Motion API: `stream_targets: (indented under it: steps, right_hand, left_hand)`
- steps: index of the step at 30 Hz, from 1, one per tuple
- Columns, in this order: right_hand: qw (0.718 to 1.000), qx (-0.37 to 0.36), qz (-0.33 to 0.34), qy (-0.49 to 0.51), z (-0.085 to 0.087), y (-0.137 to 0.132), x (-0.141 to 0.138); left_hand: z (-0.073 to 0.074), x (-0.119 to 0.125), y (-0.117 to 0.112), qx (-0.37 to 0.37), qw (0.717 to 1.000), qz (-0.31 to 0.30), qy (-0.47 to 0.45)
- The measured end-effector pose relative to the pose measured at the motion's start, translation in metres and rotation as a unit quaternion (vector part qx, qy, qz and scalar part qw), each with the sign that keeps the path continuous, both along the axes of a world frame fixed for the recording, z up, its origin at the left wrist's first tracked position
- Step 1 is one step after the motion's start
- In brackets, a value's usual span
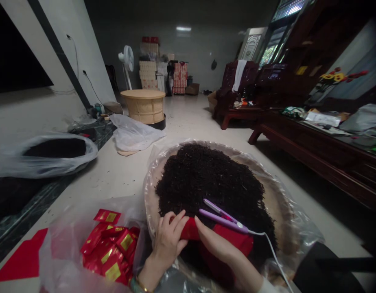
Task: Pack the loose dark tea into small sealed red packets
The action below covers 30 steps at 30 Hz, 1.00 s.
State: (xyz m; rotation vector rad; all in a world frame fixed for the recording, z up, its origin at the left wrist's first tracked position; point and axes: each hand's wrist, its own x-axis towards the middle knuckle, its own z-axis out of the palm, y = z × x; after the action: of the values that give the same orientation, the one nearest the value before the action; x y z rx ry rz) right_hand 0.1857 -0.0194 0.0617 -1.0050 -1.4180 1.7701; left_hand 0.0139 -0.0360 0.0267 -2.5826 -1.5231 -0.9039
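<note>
My left hand (pixel 169 234) and my right hand (pixel 214 240) are closed on a small red packet (pixel 189 229) from its two sides. It is held low over the near edge of a wide round basket (pixel 281 197) lined with clear plastic. Dark dried leaves, like loose tea (pixel 206 175), are heaped in the basket. Just beyond my right hand lies a purple hair straightener (pixel 226 221) with its jaws apart and a white cord. Under it is some red material (pixel 237 241), partly hidden by my right hand and forearm.
Left of the basket, a clear plastic bag (pixel 66 244) holds several red packets (pixel 114 248). Farther left are a red sheet (pixel 21 258) and an open bag of dark leaves (pixel 55 147). A round wooden drum-like stand (pixel 143 106) and dark wooden furniture (pixel 313 142) stand beyond.
</note>
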Motion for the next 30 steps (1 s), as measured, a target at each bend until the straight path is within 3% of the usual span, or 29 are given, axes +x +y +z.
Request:
stream_targets:
  steps: [4,8,13,17,20,25,28,30]
  right_hand:
    - [0.997,0.068,0.007,-0.046,0.004,0.001,0.006]
    - [0.975,0.162,-0.095,-0.116,-0.003,0.002,0.023]
    - [0.890,0.336,-0.127,-0.280,-0.038,0.000,0.052]
    - [0.828,0.396,-0.149,-0.370,-0.050,0.022,0.070]
    - [0.801,0.408,-0.104,-0.424,-0.037,0.050,0.057]
    - [0.740,0.396,0.070,-0.539,-0.015,0.086,-0.015]
    - [0.712,0.382,0.138,-0.572,-0.017,0.083,-0.045]
    - [0.700,0.400,0.163,-0.568,-0.021,0.069,-0.050]
  left_hand:
    - [-0.010,0.000,0.002,0.012,0.996,0.020,-0.090]
    - [-0.010,-0.007,0.007,0.017,0.982,0.087,-0.164]
    - [-0.010,-0.013,0.007,-0.007,0.962,0.153,-0.226]
    - [-0.012,-0.015,0.008,-0.013,0.954,0.166,-0.250]
    - [-0.013,-0.017,0.012,-0.021,0.945,0.183,-0.272]
    - [-0.015,-0.020,0.016,-0.032,0.925,0.222,-0.307]
    - [-0.014,-0.021,0.016,-0.024,0.925,0.229,-0.303]
    - [-0.014,-0.022,0.016,-0.023,0.927,0.226,-0.300]
